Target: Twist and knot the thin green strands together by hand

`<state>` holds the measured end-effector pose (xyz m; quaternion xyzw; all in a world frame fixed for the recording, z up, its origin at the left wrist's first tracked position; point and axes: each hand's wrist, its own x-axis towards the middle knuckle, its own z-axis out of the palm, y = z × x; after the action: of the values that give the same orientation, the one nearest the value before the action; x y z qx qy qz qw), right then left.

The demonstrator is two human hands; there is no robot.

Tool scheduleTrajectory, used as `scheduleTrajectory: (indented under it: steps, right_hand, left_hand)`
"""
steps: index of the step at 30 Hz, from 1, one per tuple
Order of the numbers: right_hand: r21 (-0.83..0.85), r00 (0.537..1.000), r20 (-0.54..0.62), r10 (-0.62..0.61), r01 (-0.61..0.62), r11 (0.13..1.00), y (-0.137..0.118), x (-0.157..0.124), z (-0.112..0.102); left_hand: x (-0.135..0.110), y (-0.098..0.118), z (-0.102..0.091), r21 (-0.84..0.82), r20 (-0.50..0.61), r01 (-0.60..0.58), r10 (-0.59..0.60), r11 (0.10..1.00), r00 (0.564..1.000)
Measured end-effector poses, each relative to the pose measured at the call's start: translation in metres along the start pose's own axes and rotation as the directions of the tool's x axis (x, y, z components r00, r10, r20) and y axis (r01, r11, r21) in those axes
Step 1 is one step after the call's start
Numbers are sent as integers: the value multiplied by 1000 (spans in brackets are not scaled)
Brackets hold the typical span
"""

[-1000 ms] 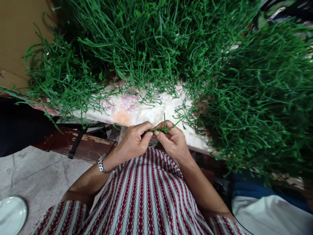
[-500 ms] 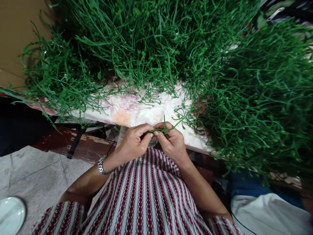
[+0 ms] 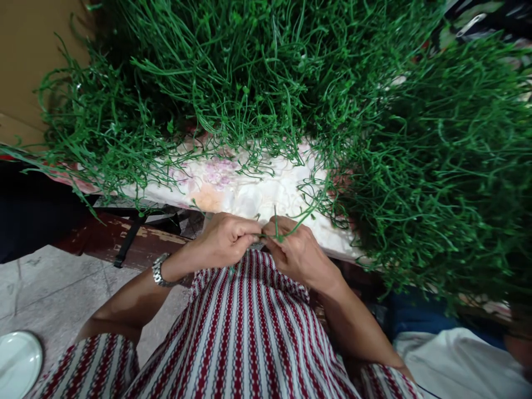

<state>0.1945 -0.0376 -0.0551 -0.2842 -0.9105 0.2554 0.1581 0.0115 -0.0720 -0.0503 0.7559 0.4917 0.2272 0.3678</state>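
Observation:
In the head view both hands meet in front of my striped shirt, at the near edge of the table. My left hand (image 3: 224,239) is closed, its thumb and fingers pinching one end of a thin green stem (image 3: 306,213). My right hand (image 3: 300,252) is closed on the same stem, close beside the left fingertips. A short upright piece and a long curved end of the stem stick out past the right fingers. The part between the fingertips is mostly hidden. A metal watch sits on my left wrist.
Large heaps of curly green stems (image 3: 249,66) cover the back and right of the table. Beneath them lies a flowered cloth (image 3: 257,194). A cardboard box (image 3: 29,66) stands at left, a white dish (image 3: 19,363) low at left. Pale cloth (image 3: 457,360) shows at lower right.
My left hand has turned flatter and its wrist has moved left and up. My right hand has rolled over and dropped slightly, still holding the stem. The heaps look unchanged.

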Motion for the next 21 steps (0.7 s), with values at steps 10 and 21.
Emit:
scheduleTrajectory:
  steps: [10,21]
  right_hand:
    - [799,892,155,-425,139,585,11,1,-15]
    - [700,936,-78,344,-194,687,6,0,19]
  left_hand:
    - [-3,-4,-18,-577,275,58,127,815,953]
    - [7,0,0,-703,-3,175,-248,690,969]
